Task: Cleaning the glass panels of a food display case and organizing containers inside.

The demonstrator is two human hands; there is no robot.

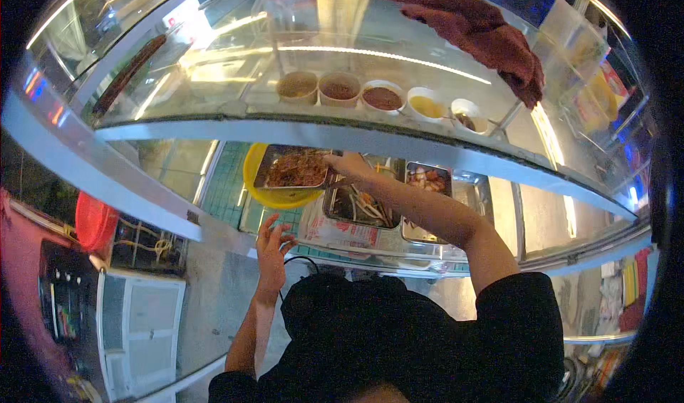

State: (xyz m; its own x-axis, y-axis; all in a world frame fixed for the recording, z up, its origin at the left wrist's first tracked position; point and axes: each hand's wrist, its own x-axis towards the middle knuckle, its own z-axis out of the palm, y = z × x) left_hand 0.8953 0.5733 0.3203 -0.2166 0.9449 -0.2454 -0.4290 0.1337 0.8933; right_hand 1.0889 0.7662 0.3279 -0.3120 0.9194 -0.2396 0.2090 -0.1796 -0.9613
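**Right hand on a tray of shredded food inside a glass display case**

The right hand [350, 165] reaches up toward twelve o'clock, arm stretched from the black sleeve at five o'clock, and grips the right edge of a rectangular metal tray [265, 181] of brown shredded food, fingers closed on its rim. The tray sits just above centre, at about eleven o'clock of the hand's wrist, tilted over a yellow bowl [279, 198] that shows beneath and to its left.

The left hand [272, 245] is raised at about seven o'clock of the tray, fingers spread wide and loosely curled, holding nothing; it lies near the lower edge of the yellow bowl, and whether it touches anything cannot be told.

To the right of the held tray, at three o'clock, stand two more metal trays: one with pale strips [356, 205] and one with reddish chunks [427, 178]. On the glass shelf [214, 82] above, at twelve o'clock, five small bowls [383, 97] stand in a row. A dark red cloth [484, 33] lies at one o'clock on the glass.
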